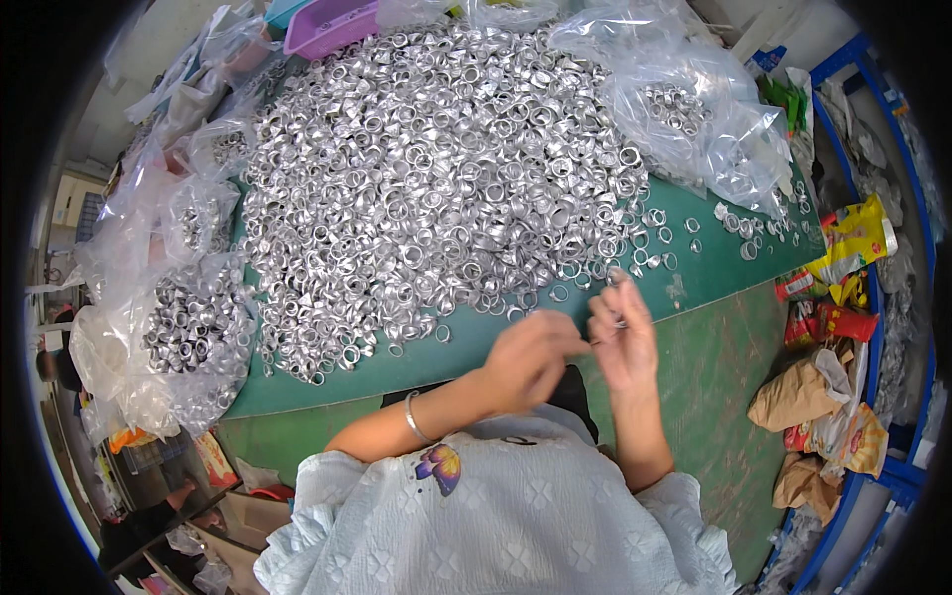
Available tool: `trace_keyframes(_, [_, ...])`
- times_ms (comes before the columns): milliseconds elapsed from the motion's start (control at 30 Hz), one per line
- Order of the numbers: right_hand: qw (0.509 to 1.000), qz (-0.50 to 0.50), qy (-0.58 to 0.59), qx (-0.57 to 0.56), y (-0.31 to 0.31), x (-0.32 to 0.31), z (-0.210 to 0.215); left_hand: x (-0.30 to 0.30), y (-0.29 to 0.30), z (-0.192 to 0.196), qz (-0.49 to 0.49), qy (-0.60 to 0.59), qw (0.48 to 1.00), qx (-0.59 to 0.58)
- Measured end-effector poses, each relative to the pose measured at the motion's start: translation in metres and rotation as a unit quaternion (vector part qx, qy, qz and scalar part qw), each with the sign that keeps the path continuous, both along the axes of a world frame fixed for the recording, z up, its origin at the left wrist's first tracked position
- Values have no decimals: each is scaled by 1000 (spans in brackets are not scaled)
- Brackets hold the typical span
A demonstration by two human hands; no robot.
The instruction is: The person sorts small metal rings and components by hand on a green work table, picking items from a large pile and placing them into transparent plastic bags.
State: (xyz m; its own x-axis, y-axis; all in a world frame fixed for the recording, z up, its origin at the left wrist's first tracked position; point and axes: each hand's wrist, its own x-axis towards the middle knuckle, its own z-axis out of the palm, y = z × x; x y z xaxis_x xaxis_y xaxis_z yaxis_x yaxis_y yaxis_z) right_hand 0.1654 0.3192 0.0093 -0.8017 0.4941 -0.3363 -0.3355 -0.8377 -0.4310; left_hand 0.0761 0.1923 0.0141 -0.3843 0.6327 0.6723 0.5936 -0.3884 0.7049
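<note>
A broad heap of silver metal rings (426,178) covers most of the green tabletop (684,268) in front of me. My left hand (535,362), a silver bangle (414,416) on its wrist, is at the table's near edge. Its fingers curl together and point toward the other hand; whatever they hold is hidden, and the hand is slightly blurred. Close beside it, my right hand (625,332) is raised with the palm turned inward and the fingers bent. Among those fingers shows a small silver ring (620,323).
Clear plastic bags of rings lie at the left (193,327) and the back right (679,109). A purple basket (332,28) stands at the far edge. Loose rings (749,248) lie to the right. Paper bags (798,392) and snack packets (858,238) crowd a blue shelf (878,119).
</note>
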Motion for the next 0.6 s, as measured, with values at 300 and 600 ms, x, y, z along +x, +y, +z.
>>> trace_keyframes(300, [556,-22,-362,748,22,-41,5,-21,-5,-13,149,54,961,-225])
trace_keyframes(600, [791,-47,-256,553,38,-28,-17,-27,-12,-15,153,31,961,-229])
